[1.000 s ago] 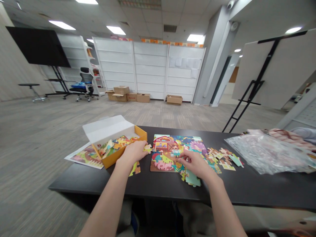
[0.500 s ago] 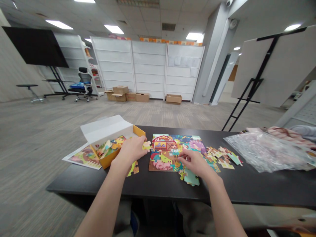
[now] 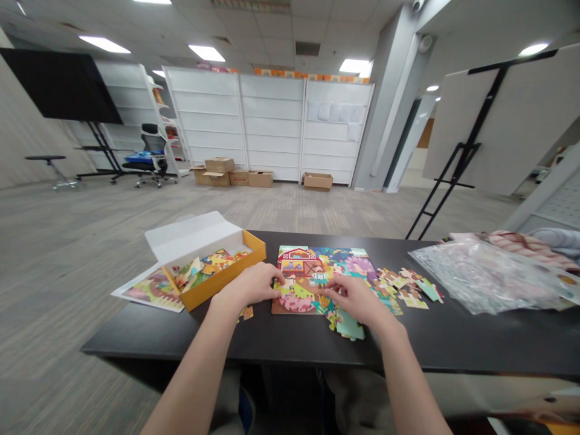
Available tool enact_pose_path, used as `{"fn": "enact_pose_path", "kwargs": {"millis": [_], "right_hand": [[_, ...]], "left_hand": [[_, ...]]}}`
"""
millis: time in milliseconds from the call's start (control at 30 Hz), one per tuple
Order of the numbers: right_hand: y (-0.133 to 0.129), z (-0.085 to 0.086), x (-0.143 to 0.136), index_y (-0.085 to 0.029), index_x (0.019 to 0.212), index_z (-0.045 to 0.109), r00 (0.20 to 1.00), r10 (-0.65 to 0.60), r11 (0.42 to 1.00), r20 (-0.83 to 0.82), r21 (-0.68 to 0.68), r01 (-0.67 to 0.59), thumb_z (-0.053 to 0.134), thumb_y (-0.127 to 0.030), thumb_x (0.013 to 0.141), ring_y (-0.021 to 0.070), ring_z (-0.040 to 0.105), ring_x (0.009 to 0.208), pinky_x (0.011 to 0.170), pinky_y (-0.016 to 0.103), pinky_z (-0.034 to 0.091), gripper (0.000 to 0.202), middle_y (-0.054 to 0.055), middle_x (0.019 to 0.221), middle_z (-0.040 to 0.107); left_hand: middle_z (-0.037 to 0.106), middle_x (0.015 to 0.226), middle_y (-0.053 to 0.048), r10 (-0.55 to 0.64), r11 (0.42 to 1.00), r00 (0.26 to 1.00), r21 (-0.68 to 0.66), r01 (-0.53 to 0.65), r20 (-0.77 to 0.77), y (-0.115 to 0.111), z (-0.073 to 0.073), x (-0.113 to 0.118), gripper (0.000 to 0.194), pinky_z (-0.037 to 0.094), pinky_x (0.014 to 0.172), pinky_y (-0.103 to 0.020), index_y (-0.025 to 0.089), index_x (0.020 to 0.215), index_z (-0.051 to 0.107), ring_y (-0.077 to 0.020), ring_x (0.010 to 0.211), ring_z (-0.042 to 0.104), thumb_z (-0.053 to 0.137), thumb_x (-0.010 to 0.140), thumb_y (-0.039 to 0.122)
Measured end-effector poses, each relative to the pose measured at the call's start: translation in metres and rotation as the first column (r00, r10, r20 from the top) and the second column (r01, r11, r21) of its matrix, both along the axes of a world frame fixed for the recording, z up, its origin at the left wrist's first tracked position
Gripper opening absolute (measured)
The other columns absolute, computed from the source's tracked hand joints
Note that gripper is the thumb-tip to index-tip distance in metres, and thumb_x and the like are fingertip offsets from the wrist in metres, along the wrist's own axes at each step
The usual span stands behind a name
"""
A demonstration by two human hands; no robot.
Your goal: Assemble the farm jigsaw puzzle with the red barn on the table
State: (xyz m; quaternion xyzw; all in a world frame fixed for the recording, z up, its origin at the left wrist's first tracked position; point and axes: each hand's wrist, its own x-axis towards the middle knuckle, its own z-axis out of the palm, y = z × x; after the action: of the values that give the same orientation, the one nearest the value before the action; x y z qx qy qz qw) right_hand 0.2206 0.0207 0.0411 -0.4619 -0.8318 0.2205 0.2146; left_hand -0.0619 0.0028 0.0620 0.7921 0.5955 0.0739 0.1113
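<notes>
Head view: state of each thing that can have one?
Left hand, fingers bent, grip unclear
Right hand, fingers bent, grip unclear
Puzzle, flat, completeness unclear
Yellow box, open, flap raised
Boxed pieces, loose
Right-side pieces, loose, some overlapping
Plastic bag, crumpled
Screen, dark
Ceiling lights, lit

Bright ceiling panels (image 3: 207, 53) give even light, glare streaks the plastic bag (image 3: 484, 278), and the view's edges stretch.

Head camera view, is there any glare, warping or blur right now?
In the head view, ceiling lights burn out white and the plastic bag shows glare; also in the head view, the black screen looks slanted, wide-angle fashion, and the puzzle's fine detail is soft.
</notes>
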Motion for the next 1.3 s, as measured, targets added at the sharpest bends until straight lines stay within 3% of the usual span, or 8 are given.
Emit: {"fn": "enact_pose_path", "kwargs": {"millis": [200, 367, 867, 1000, 1067, 1200, 1300], "right_hand": [[0.0, 0.0, -0.001, -0.019, 0.089, 0.072, 1.0, 0.01, 1.0, 0.002, -0.014, -0.01, 0.06, -0.031, 0.09, 0.0158, 0.06, 0.069, 0.063, 0.026, 0.039, 0.017, 0.003, 0.081, 0.071], [-0.001, 0.001, -0.002, -0.019, 0.088, 0.072, 1.0, 0.014, 1.0, 0.018, -0.016, -0.014, 0.06, -0.031, 0.09, 0.0165, 0.06, 0.07, 0.063, 0.027, 0.039, 0.017, 0.003, 0.081, 0.071], [-0.001, -0.001, -0.003, -0.02, 0.088, 0.073, 1.0, 0.024, 1.0, 0.01, -0.015, -0.023, 0.06, -0.029, 0.09, 0.0163, 0.06, 0.07, 0.064, 0.027, 0.04, 0.016, 0.003, 0.081, 0.072], [0.0, -0.001, -0.002, -0.02, 0.087, 0.073, 1.0, 0.025, 1.0, 0.007, -0.008, -0.025, 0.06, -0.03, 0.09, 0.0159, 0.06, 0.069, 0.063, 0.027, 0.039, 0.016, 0.003, 0.08, 0.072], [0.0, -0.001, 0.0, -0.02, 0.087, 0.072, 1.0, 0.019, 1.0, 0.001, -0.003, -0.019, 0.06, -0.031, 0.09, 0.0159, 0.06, 0.069, 0.062, 0.026, 0.039, 0.017, 0.003, 0.08, 0.072], [0.001, 0.0, 0.002, -0.019, 0.087, 0.072, 1.0, 0.01, 1.0, -0.001, 0.0, -0.01, 0.061, -0.03, 0.089, 0.0162, 0.06, 0.069, 0.062, 0.027, 0.039, 0.016, 0.004, 0.08, 0.072], [0.001, 0.001, 0.001, -0.019, 0.087, 0.072, 1.0, 0.014, 1.0, 0.002, -0.005, -0.014, 0.061, -0.03, 0.089, 0.0165, 0.06, 0.069, 0.061, 0.026, 0.039, 0.016, 0.004, 0.08, 0.072]], "left_hand": [[0.074, 0.112, -0.003, -0.029, 0.999, 1.0, 0.036, 0.03, -0.011, 0.002, -0.006, -0.001, 0.03, 0.051, 0.086, -0.027, 0.028, 0.105, 0.078, -0.0225, 0.101, 0.068, 0.07, 0.077, 0.029], [0.074, 0.115, -0.004, -0.025, 0.999, 1.0, 0.028, 0.025, -0.009, 0.001, -0.005, 0.002, 0.027, 0.05, 0.096, -0.03, 0.028, 0.105, 0.078, -0.024, 0.107, 0.068, 0.067, 0.08, 0.03], [0.077, 0.103, -0.006, 0.006, 0.999, 1.0, 0.054, -0.004, -0.028, -0.003, 0.004, 0.022, 0.022, 0.052, 0.088, -0.033, 0.026, 0.092, 0.08, -0.0251, 0.098, 0.07, 0.059, 0.085, 0.025], [0.077, 0.104, -0.004, 0.009, 0.999, 1.0, 0.041, -0.009, -0.013, -0.002, 0.008, 0.011, 0.023, 0.052, 0.088, -0.031, 0.026, 0.096, 0.079, -0.0238, 0.098, 0.07, 0.06, 0.085, 0.023], [0.077, 0.107, -0.005, 0.063, 0.995, 0.998, 0.074, -0.061, -0.025, -0.003, 0.015, -0.002, 0.025, 0.051, 0.09, -0.031, 0.025, 0.101, 0.077, -0.0236, 0.101, 0.07, 0.057, 0.087, 0.022], [0.076, 0.114, -0.005, 0.276, 0.954, 0.952, 0.154, -0.256, -0.131, -0.011, 0.033, -0.021, 0.031, 0.051, 0.091, -0.035, 0.024, 0.108, 0.075, -0.0265, 0.106, 0.069, 0.049, 0.091, 0.02], [0.074, 0.118, -0.005, 0.312, 0.949, 0.929, 0.114, -0.294, -0.2, -0.015, 0.035, -0.022, 0.032, 0.051, 0.093, -0.035, 0.026, 0.113, 0.073, -0.0269, 0.11, 0.068, 0.05, 0.09, 0.022]]}}
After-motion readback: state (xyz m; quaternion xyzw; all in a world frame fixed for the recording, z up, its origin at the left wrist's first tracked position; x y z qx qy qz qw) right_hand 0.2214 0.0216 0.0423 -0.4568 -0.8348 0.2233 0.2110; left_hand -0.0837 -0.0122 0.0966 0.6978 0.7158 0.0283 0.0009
